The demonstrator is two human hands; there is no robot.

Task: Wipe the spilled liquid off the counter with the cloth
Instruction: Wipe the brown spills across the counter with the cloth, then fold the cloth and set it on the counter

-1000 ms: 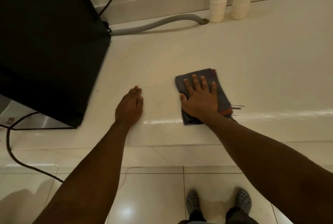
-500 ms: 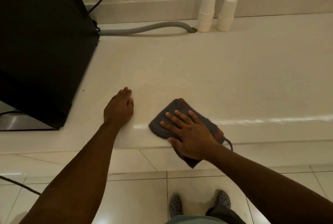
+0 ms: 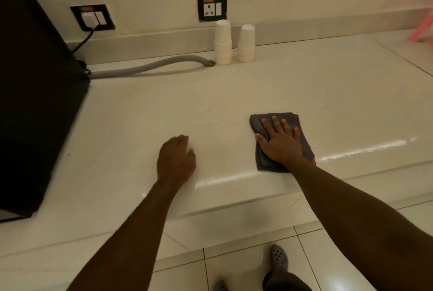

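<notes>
A folded dark grey cloth [image 3: 262, 122] with an orange edge lies flat on the pale counter [image 3: 304, 94], close to its front edge. My right hand [image 3: 280, 142] presses down on it with fingers spread, covering most of it. My left hand [image 3: 175, 158] rests on the bare counter to the left of the cloth, fingers loosely curled, holding nothing. A glossy streak [image 3: 360, 150] runs along the counter's front edge right of the cloth; I cannot tell whether it is liquid or glare.
A large black appliance [image 3: 35, 94] fills the counter's left side. A grey hose [image 3: 150, 67] lies along the back wall. Two stacks of white paper cups [image 3: 223, 42] stand at the back below a wall socket [image 3: 212, 8]. Something pink [image 3: 421, 30] shows at far right.
My right hand has slid the cloth from the counter's front edge back onto the surface, farther from me and to the right. My left hand has stayed in place.
</notes>
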